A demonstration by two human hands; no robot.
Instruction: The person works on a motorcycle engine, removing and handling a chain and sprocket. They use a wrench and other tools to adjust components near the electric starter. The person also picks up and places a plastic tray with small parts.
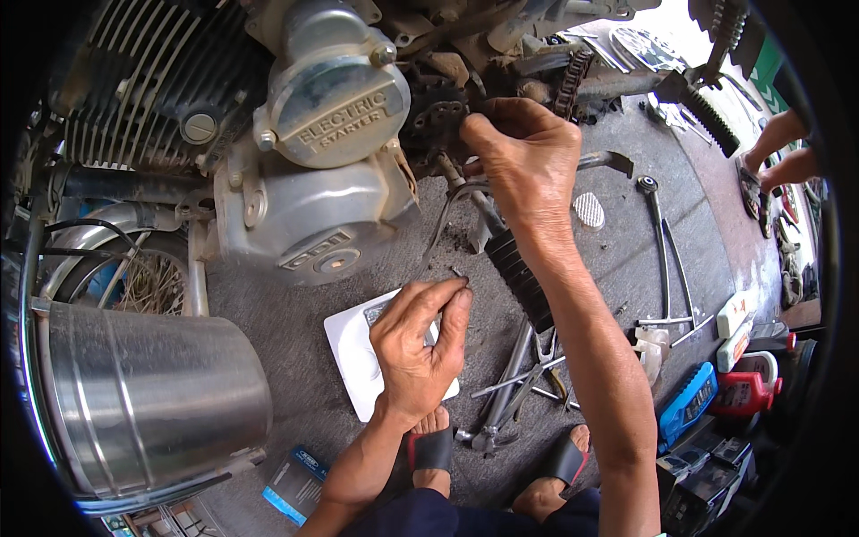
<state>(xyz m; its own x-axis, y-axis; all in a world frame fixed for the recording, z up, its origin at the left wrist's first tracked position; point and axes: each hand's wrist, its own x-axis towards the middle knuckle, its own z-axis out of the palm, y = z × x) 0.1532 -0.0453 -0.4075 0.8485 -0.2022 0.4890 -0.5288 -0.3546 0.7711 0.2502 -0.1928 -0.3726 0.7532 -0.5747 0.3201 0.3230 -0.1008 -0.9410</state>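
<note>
My right hand point(537, 157) is up at the dark, greasy front sprocket point(436, 116) of a motorcycle engine, its thumb and fingers pinched together against the sprocket's right side. Whatever sits between those fingertips is hidden. Lower down, my left hand point(419, 345) pinches a small dark bolt-like piece point(457, 270) that pokes out past the fingertips. This hand hovers over a white plastic tray point(362, 403) on the ground. Left of the sprocket are the silver starter cover point(331, 103) and the rounded engine cover point(309, 224). A drive chain point(573, 82) hangs beyond my right hand.
The ribbed footpeg point(523, 282) juts out below my right wrist. A hammer point(492, 434) and several wrenches lie near my feet. Long-handled T-wrenches point(662, 246) rest farther right, beside blue point(687, 407) and red point(743, 391) bottles. A shiny metal cylinder point(157, 398) stands left. Another person's feet point(769, 166) show far right.
</note>
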